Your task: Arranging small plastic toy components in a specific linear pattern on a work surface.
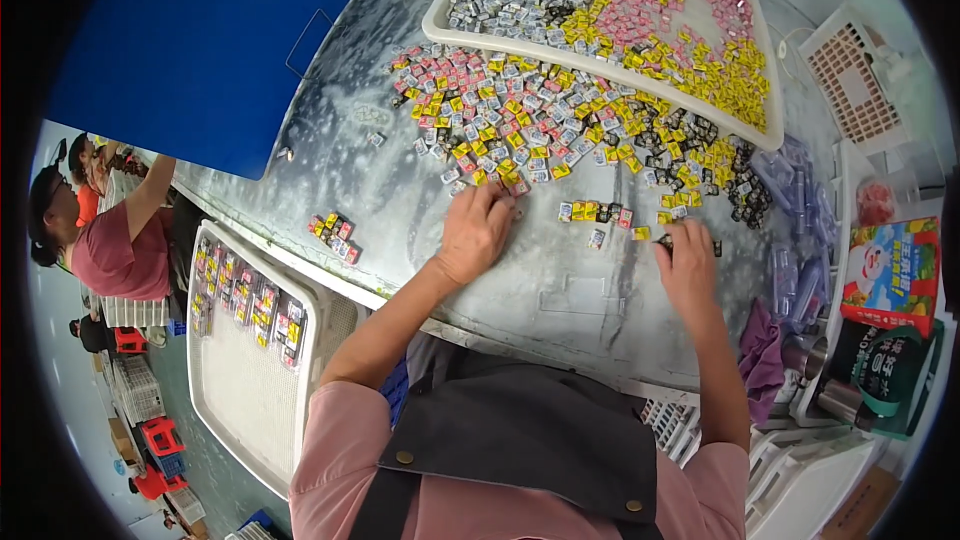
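My left hand [475,232] rests at the near edge of a loose pile of small packaged blocks [545,115] in pink, yellow, white and black. Its fingers are bent and drawn together at a small pink block [517,189]. Further right, my right hand [688,258] curls down over small black blocks [664,241], partly hidden beneath it. Just left of that hand lie a short row of mixed blocks [595,212], a single white block [597,239] and a yellow one [641,234]. More yellow blocks [680,199] sit beyond its fingertips.
A white tray [600,65] full of colour-sorted blocks stands behind the pile. Clear plastic cases [790,210] and a purple cloth [762,360] lie at right. A small cluster [335,235] sits left; below, another tray [235,390] holds filled cases. A co-worker [125,250] is beyond a blue board [210,50].
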A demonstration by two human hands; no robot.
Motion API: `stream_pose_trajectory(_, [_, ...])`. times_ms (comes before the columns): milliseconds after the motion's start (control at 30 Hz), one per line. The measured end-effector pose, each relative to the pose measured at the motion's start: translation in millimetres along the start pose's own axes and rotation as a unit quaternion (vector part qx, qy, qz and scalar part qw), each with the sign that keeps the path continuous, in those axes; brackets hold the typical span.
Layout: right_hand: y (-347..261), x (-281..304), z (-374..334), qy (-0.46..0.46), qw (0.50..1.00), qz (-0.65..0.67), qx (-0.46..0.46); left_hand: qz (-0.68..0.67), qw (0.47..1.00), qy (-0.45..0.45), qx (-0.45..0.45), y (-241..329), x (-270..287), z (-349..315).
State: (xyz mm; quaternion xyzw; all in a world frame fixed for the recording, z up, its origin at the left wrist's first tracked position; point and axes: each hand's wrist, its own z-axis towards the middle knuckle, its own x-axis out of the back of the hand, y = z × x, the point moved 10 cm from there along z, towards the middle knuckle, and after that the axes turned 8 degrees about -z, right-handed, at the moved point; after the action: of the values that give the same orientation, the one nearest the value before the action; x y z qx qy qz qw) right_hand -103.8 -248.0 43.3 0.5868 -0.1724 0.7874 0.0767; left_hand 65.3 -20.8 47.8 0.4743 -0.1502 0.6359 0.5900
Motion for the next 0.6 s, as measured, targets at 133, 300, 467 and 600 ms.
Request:
stream_pose_trajectory(133, [-36, 3, 3, 0.02, 0.998, 0.054, 0.035, 0.001, 1.0, 0.026, 0.013, -3, -1, 19])
stream_pose_trajectory(300, [-81, -24, 9, -0.004, 0.996, 0.081, 0.048, 0.009, 0.999, 0.013, 0.047, -2, -18, 25])
stream_pose_trajectory(467, [-77, -25, 3, -0.017, 0.995, 0.084, 0.046, 0.001, 0.998, -0.01, 0.068, -3, -34, 28])
stream_pose_trajectory(600, [-43, -21, -7, -0.011, 0.997, 0.074, 0.021, -0.002, 0.997, 0.009, 0.081, -3, -36, 34])
